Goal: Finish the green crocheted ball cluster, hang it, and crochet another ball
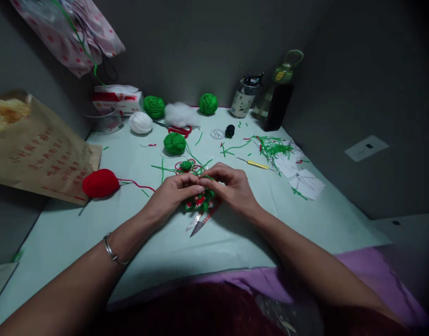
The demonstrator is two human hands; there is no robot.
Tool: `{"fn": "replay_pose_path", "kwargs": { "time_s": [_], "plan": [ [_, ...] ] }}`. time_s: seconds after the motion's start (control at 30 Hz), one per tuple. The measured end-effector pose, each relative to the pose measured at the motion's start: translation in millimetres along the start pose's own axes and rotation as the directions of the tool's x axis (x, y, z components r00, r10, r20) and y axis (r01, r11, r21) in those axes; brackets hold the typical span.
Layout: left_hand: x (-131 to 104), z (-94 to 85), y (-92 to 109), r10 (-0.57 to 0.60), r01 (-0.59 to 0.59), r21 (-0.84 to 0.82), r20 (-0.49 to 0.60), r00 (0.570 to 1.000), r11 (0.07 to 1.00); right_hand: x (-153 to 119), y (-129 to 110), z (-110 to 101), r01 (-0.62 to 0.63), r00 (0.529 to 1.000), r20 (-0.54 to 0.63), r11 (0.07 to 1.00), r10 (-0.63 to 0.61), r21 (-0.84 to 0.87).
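My left hand (181, 189) and my right hand (231, 184) meet above the middle of the table, fingertips pinched close together. A strand of green yarn (207, 178) shows between them; my fingers hide most of what they hold. Beneath my hands lies a cluster of small green and red crocheted pieces (204, 201). Thread snips (197, 227) rest on the table below it, blades pointing towards me. Just beyond my fingers are a small green crocheted piece (186, 165) and loose red and green strands.
Green yarn balls (175, 143), a white yarn ball (140, 123), white stuffing (181, 115) and red-handled scissors (179, 131) sit farther back. A red yarn ball (101, 183) lies left beside a paper bag (42, 149). To the right are a yellow-handled crochet hook (257, 164), yarn scraps (275, 148) and a bottle (266, 100).
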State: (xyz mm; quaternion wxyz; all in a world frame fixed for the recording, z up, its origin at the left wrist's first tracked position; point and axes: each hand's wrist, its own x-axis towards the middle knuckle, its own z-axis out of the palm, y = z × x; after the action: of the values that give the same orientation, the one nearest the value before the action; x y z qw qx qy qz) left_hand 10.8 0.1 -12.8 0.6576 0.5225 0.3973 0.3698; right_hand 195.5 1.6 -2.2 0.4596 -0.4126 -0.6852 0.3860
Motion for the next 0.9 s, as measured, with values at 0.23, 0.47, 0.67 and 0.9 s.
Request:
{"fn": "replay_pose_path", "kwargs": {
  "time_s": [0.23, 0.47, 0.67, 0.9],
  "plan": [
    [2, -1.3, -1, -0.025, 0.024, 0.029, 0.04, 0.999, 0.999, -1, -5, -6, 0.229, 0.968, -0.02, 0.913, -0.251, -0.337],
    [-2, 0.7, 7, -0.051, 0.051, 0.0, 0.105, 0.993, 0.999, 3, -10, -9, 0.2, 0.965, -0.098, 0.924, -0.243, -0.325],
    [-4, 5.8, 6, -0.001, 0.008, -0.067, 0.095, 0.996, 0.998, 7, -6, -8, 0.03, 0.995, -0.093, 0.999, -0.026, 0.045],
    [-3, 4.0, 5, 0.183, -0.184, -0.1, -0.027, 0.983, 0.978, 8, -4, -4, -0.112, 0.991, -0.039, 0.952, 0.128, 0.285]
  ]
}}
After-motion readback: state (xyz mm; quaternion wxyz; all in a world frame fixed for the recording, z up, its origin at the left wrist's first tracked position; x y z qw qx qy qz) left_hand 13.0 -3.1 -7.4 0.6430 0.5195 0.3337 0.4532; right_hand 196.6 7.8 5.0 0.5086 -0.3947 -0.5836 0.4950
